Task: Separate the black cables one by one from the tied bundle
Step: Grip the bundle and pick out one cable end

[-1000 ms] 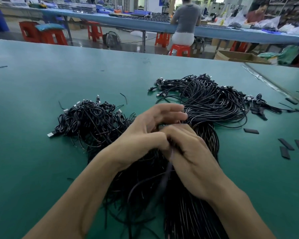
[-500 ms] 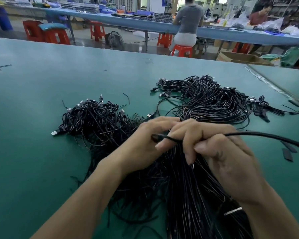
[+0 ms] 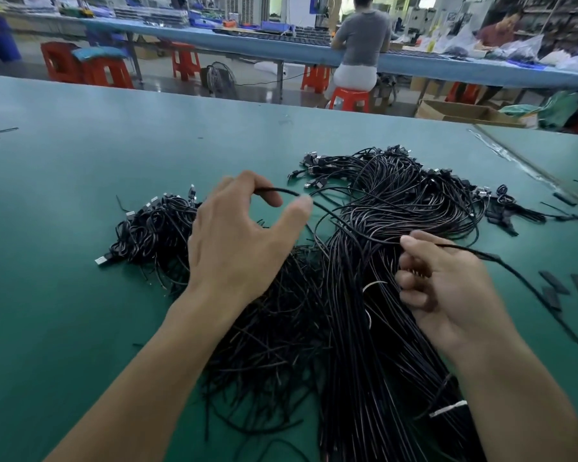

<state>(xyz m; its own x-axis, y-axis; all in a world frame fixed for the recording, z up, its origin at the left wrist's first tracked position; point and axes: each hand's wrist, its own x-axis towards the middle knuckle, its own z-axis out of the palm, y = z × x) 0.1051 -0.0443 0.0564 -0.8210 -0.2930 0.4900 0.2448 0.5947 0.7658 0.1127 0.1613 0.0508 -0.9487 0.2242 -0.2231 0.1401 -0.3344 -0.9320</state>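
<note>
A thick tied bundle of black cables (image 3: 357, 345) runs from the near edge up the middle of the table, with white ties (image 3: 447, 408) around it. Its far end fans into loops with USB plugs (image 3: 397, 195). To its left lies a loose pile of black cables (image 3: 154, 228). One single black cable (image 3: 341, 221) is stretched between my hands. My left hand (image 3: 241, 238) is raised over the loose pile and holds that cable's end between curled forefinger and thumb. My right hand (image 3: 447, 295) pinches the same cable over the bundle; the cable trails off to the right.
Flat black strips (image 3: 554, 281) lie on the green table (image 3: 64, 295) at the right, and a small cable knot (image 3: 504, 195) sits behind them. A seam (image 3: 514, 158) crosses the far right corner. Beyond the table are red stools and people at a long bench.
My hands have drawn apart. The left hand rose up and to the left with the cable's end. The right hand dropped down to the right, still pinching that cable.
</note>
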